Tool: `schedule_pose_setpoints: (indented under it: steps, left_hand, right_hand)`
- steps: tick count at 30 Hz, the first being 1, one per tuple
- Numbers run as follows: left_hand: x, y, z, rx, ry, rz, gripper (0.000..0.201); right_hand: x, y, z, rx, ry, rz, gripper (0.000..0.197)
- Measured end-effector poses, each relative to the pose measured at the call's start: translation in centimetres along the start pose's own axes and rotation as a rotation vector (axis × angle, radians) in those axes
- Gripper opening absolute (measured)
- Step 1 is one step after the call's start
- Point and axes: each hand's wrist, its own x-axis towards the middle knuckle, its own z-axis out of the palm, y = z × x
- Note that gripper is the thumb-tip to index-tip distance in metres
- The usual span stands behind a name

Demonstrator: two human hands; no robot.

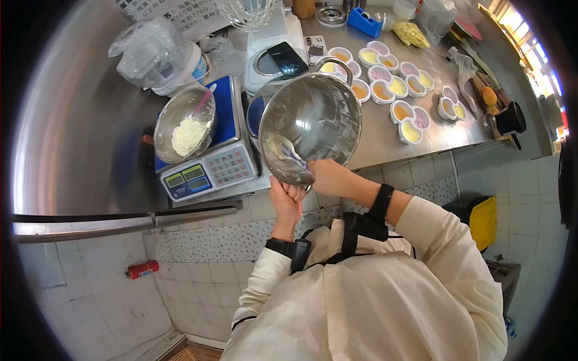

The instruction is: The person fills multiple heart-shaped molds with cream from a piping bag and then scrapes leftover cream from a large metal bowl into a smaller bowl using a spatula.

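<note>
A: What do we have from the head view?

B: We hold a big steel bowl (313, 123) tipped toward us, just past the counter (90, 138) edge. Our left hand (286, 198) is closed in a fist on its lower rim, from beneath.

A: And our right hand (328, 176)?

B: It is closed around the handle of a spatula (289, 153), whose blade lies inside the bowl against a small lump of pale dough (274, 144) on the near wall.

A: What sits beside us on the counter?

B: A blue scale (208, 162) just left of the bowl, carrying a smaller bowl (183, 123) with white crumbly stuff and a pink-handled tool in it. Behind that stands a tub (174, 60) covered in clear plastic.

A: And to the right?

B: Many little white cups (397, 87) with yellow, orange and pink fillings are spread over the steel top, well apart from our hands. A dark phone (288, 57) rests on a white appliance behind the big bowl.
</note>
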Motion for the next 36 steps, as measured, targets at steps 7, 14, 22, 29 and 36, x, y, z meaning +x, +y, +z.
schedule_pose_setpoints:
  steps: [7, 14, 22, 29, 36]
  left_hand:
    - [-0.6, 0.1, 0.7, 0.012, 0.059, 0.017, 0.047]
    - [-0.3, -0.1, 0.8, 0.026, -0.004, 0.035, 0.046]
    - [-0.2, -0.1, 0.2, -0.019, 0.038, 0.000, 0.047]
    - [-0.1, -0.3, 0.0, -0.007, 0.025, 0.024, 0.047]
    - [-0.6, -0.4, 0.3, -0.016, 0.097, 0.006, 0.048]
  right_hand:
    - [-2.1, -3.9, -4.5, 1.139, -0.422, 0.470, 0.023]
    - [-3.1, 1.6, -6.3, 1.146, -0.106, 0.522, 0.032]
    - [-1.3, 1.8, -5.9, -0.422, -0.001, 0.188, 0.017]
    - [-2.0, 2.5, -1.6, -0.057, -0.121, 0.018, 0.017]
    - [-4.9, -1.3, -3.9, 1.238, -0.520, 0.486, 0.035]
